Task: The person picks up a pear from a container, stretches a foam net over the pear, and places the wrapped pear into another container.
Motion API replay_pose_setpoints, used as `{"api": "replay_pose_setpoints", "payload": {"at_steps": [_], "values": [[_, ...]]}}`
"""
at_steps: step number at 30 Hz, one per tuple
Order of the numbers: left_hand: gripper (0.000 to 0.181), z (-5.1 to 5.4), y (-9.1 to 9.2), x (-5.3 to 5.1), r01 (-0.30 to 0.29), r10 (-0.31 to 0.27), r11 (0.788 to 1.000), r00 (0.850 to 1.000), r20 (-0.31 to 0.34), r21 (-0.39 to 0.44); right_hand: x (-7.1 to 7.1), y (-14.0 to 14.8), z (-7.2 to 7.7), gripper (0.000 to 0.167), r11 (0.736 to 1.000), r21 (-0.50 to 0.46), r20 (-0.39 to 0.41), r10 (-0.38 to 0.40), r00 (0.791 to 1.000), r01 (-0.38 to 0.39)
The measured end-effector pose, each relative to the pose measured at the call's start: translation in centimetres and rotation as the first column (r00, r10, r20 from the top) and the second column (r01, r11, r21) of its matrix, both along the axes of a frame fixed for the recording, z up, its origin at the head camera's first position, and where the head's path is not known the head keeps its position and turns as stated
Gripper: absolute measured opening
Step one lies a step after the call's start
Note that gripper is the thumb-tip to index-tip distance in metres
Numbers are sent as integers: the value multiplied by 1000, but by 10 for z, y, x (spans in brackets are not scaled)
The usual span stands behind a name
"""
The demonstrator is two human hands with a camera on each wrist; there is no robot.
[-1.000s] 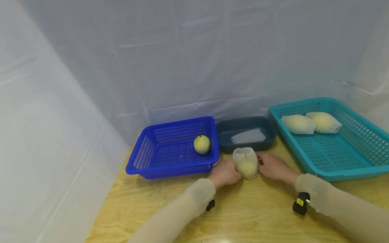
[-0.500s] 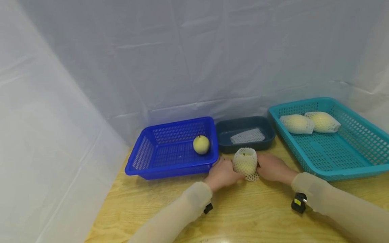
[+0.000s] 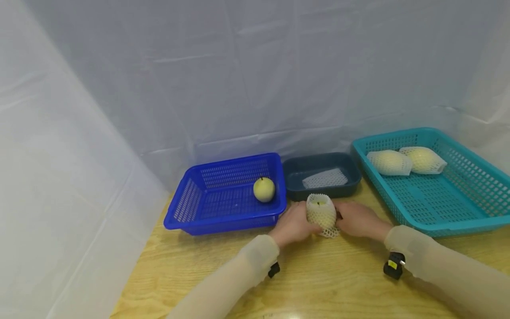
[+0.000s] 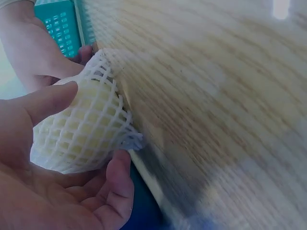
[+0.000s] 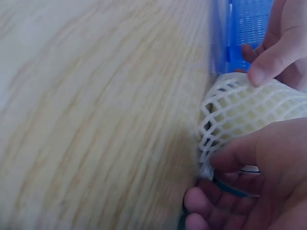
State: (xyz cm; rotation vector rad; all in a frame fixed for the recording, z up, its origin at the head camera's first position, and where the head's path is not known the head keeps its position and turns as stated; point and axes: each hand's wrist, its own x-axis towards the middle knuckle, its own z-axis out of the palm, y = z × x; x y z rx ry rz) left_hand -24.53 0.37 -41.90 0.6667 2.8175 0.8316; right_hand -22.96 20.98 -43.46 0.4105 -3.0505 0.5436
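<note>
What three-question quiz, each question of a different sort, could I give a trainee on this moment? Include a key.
1. Count: how many net-wrapped, pale-yellow fruits lie in the turquoise, rectangular plastic basket?
2. True or false: the round, yellow-green fruit in the dark-blue, rectangular plastic basket is bare of netting.
3. Choose: what is between the left hand and the right hand? (a) an empty sleeve; (b) a pale-yellow fruit in a white foam-mesh sleeve; (c) a bare fruit.

Key: 1 two; 2 true; 3 b.
</note>
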Motion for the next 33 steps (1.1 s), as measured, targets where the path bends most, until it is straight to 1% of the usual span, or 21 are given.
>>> {"api": "replay_pose_setpoints", "payload": {"at_steps": [4, 6, 9, 11, 13, 16, 19, 22, 25, 28, 33], "values": [[41, 1, 0, -1, 21, -21, 1000, 1000, 5, -13, 3, 1, 3, 56, 1000, -19, -21, 18, 1000, -18], [40, 1, 0, -3, 24, -23, 999, 1000, 9, -22, 4, 1, 4, 64, 999, -28, -22, 34, 999, -35], [41, 1, 0, -5, 33, -32, 999, 999, 20, -14, 5, 2, 6, 78, 995, -76, -3, 60, 998, -60], [42, 1, 0, -6, 45, -45, 999, 999, 27, -2, 6, 1, 7, 85, 988, -131, 15, 87, 996, -85], [42, 2, 0, -7, 61, -61, 998, 998, 28, 6, 6, 1, 7, 88, 976, -194, 37, 110, 993, -101], [43, 2, 1, -7, 81, -82, 996, 996, 41, 20, 5, 1, 7, 87, 959, -259, 55, 135, 989, -117], [43, -1, 1, -8, 82, -85, 996, 994, 71, 40, 5, 1, 5, 86, 951, -283, 45, 143, 989, -125], [46, -2, 0, -8, 68, -76, 995, 992, 103, 79, 4, 3, 2, 86, 941, -317, 50, 139, 989, -116], [52, -1, 1, -6, 41, -57, 990, 992, 114, 134, 4, 5, 1, 89, 913, -400, 93, 130, 987, -83], [58, 2, 2, -4, 11, -31, 985, 993, 115, 172, 4, 7, 3, 90, 864, -501, 137, 136, 981, -50], [64, 6, 1, 1, -26, 2, 979, 993, 122, 201, 6, 10, 9, 87, 799, -600, 176, 157, 972, -20]]}}
